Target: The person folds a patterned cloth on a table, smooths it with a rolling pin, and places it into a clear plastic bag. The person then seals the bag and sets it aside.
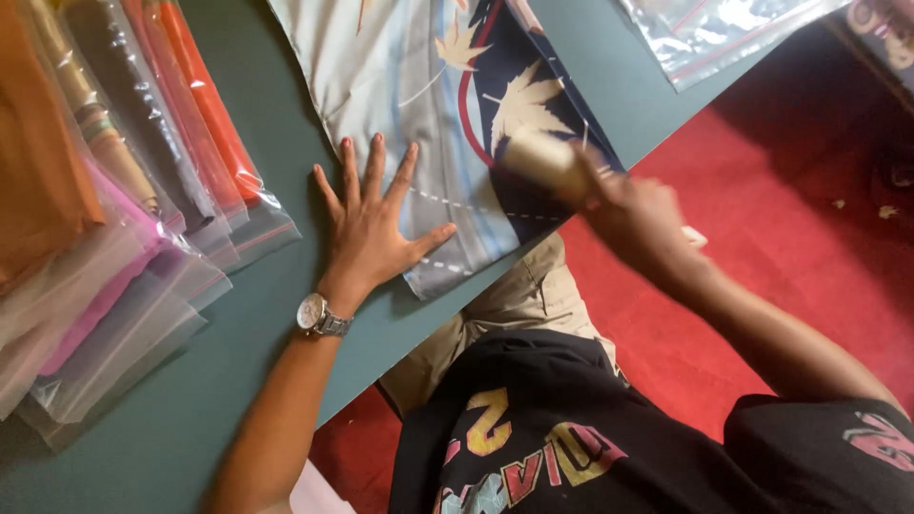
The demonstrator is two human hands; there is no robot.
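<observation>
A folded fabric in grey and navy with pale leaf prints lies on the green table. My left hand presses flat on its near corner, fingers spread, with a silver watch on the wrist. My right hand grips a lint roller whose pale roll rests on the navy part of the fabric, blurred by motion.
Several clear zip bags with folded cloth in orange, pink and grey overlap at the left of the table. Another clear bag lies at the top right. Red carpet covers the floor past the table edge.
</observation>
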